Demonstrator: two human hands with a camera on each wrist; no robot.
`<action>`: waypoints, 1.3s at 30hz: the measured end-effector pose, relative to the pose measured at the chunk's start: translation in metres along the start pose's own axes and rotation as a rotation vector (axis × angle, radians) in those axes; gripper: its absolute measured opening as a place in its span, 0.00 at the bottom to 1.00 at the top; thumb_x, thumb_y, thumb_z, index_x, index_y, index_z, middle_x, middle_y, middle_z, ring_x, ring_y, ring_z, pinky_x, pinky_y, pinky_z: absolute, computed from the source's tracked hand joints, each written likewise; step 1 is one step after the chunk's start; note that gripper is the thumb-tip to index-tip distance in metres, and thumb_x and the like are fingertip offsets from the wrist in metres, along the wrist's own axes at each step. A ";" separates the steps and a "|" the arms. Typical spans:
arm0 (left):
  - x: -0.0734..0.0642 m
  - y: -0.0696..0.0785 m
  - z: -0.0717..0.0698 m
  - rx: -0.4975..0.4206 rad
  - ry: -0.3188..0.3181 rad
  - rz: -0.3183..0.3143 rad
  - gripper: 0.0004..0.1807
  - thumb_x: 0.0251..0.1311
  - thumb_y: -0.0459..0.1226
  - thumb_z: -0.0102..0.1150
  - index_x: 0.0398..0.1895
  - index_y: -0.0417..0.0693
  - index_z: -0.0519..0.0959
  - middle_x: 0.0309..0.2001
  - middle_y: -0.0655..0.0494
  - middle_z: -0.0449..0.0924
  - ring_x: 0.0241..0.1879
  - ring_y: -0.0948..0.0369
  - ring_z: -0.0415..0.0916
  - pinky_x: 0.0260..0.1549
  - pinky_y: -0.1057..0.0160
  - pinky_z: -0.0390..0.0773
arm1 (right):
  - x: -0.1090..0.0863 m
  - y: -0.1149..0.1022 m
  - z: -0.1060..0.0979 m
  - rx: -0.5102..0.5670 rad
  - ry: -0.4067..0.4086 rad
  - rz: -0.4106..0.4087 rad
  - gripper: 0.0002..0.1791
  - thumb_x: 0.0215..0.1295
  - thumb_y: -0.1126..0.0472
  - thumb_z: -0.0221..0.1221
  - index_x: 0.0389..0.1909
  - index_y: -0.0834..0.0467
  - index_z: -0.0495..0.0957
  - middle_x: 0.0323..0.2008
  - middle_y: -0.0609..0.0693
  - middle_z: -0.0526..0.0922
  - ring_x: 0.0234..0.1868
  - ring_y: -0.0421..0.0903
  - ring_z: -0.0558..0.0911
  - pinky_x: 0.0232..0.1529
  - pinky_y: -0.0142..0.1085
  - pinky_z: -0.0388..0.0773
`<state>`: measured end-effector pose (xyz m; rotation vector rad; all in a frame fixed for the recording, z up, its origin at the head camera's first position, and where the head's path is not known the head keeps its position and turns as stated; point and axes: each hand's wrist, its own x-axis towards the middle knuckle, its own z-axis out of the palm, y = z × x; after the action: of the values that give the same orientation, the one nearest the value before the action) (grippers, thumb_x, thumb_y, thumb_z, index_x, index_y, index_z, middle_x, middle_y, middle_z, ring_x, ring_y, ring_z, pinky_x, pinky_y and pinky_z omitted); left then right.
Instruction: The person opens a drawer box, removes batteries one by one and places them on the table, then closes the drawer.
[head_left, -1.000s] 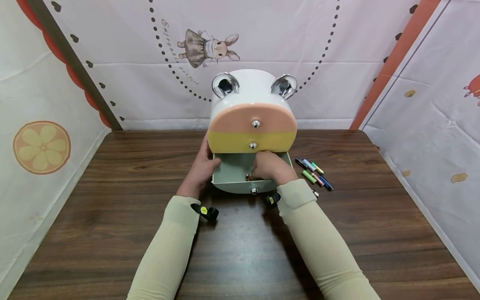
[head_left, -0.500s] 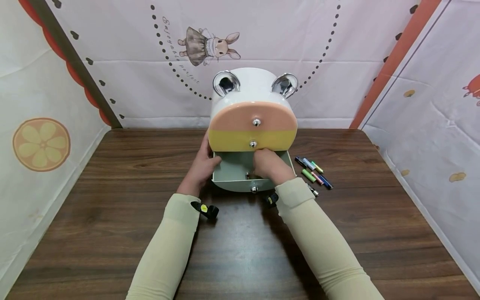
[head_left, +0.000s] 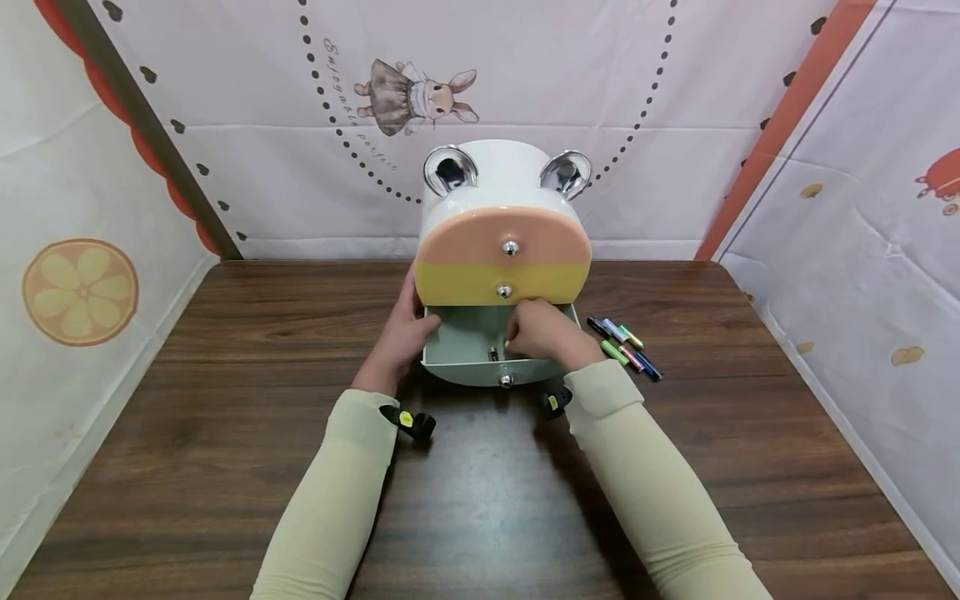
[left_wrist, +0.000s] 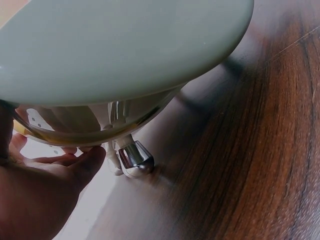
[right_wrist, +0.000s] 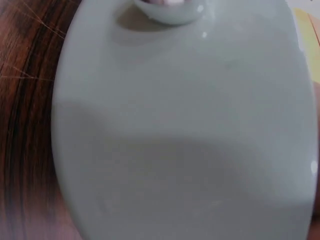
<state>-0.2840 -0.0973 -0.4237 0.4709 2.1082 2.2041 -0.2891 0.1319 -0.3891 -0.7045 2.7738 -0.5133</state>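
Note:
A white cabinet (head_left: 504, 175) with silver ears stands at the back, its lowest, pale green drawer (head_left: 459, 337) pulled out. My left hand (head_left: 401, 337) rests along the cabinet's left side, thumb near the drawer's edge; the left wrist view shows it against the cabinet beside a metal foot (left_wrist: 135, 159). My right hand (head_left: 542, 332) is inside the drawer with bent fingers. A small yellowish tip, seemingly of a battery (head_left: 507, 342), shows at its fingertips, the rest hidden. Left of it in the drawer sits a dark battery (head_left: 493, 354). The right wrist view holds mostly the drawer front (right_wrist: 180, 110).
Several loose batteries (head_left: 615, 352) lie on the wooden table (head_left: 480, 500) right of the drawer. The peach drawer (head_left: 465, 246) and yellow drawer (head_left: 457, 286) above are closed. A printed cloth (head_left: 300, 192) hangs close behind the cabinet.
My right hand has dipped deeper into the drawer and come slightly back up, its forearm shifting right over the silver battery on the table. My left hand has stayed in place.

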 end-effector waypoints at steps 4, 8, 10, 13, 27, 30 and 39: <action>0.000 0.000 0.000 0.012 0.006 -0.008 0.57 0.51 0.17 0.42 0.77 0.74 0.38 0.77 0.58 0.45 0.69 0.56 0.49 0.55 0.55 0.62 | -0.006 0.001 -0.004 0.023 0.017 0.000 0.20 0.53 0.67 0.58 0.08 0.50 0.62 0.12 0.43 0.53 0.17 0.41 0.50 0.23 0.34 0.51; 0.000 0.000 0.000 0.014 0.014 -0.029 0.56 0.53 0.17 0.42 0.77 0.73 0.38 0.77 0.57 0.46 0.70 0.56 0.48 0.56 0.53 0.61 | -0.011 0.004 -0.006 0.030 0.049 0.013 0.09 0.56 0.63 0.60 0.18 0.51 0.79 0.17 0.42 0.74 0.20 0.40 0.67 0.26 0.33 0.66; 0.000 0.000 0.000 0.009 0.016 -0.037 0.56 0.53 0.17 0.42 0.77 0.74 0.38 0.77 0.58 0.47 0.70 0.56 0.48 0.56 0.53 0.61 | -0.012 0.006 -0.007 0.039 0.066 0.010 0.04 0.56 0.62 0.61 0.25 0.51 0.84 0.24 0.43 0.81 0.25 0.41 0.74 0.31 0.34 0.72; 0.000 0.000 0.000 0.000 0.016 -0.038 0.56 0.53 0.17 0.42 0.77 0.74 0.39 0.77 0.59 0.47 0.71 0.57 0.47 0.57 0.53 0.61 | -0.014 0.009 -0.008 0.055 0.088 -0.003 0.04 0.55 0.61 0.62 0.29 0.52 0.85 0.29 0.45 0.85 0.30 0.42 0.78 0.35 0.36 0.76; 0.002 -0.002 0.000 -0.022 0.016 -0.029 0.57 0.52 0.16 0.41 0.77 0.74 0.39 0.77 0.60 0.46 0.71 0.58 0.47 0.59 0.53 0.60 | -0.026 0.012 -0.020 0.137 0.134 -0.025 0.08 0.54 0.62 0.62 0.33 0.56 0.87 0.28 0.45 0.84 0.31 0.42 0.78 0.37 0.37 0.76; 0.001 0.000 0.001 -0.016 0.013 -0.028 0.57 0.51 0.16 0.42 0.77 0.73 0.39 0.78 0.60 0.45 0.72 0.58 0.45 0.60 0.52 0.59 | -0.030 0.012 -0.023 0.159 0.135 -0.033 0.07 0.55 0.63 0.60 0.31 0.57 0.87 0.23 0.44 0.81 0.26 0.42 0.75 0.33 0.36 0.72; 0.001 -0.001 0.000 0.002 0.013 -0.030 0.56 0.51 0.17 0.42 0.77 0.74 0.39 0.78 0.59 0.44 0.72 0.56 0.45 0.60 0.51 0.60 | -0.043 0.015 -0.031 0.208 0.158 -0.015 0.08 0.55 0.63 0.61 0.34 0.55 0.87 0.24 0.44 0.84 0.26 0.41 0.77 0.32 0.35 0.74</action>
<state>-0.2851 -0.0972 -0.4242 0.4230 2.1097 2.1954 -0.2682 0.1736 -0.3609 -0.6639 2.8024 -0.8808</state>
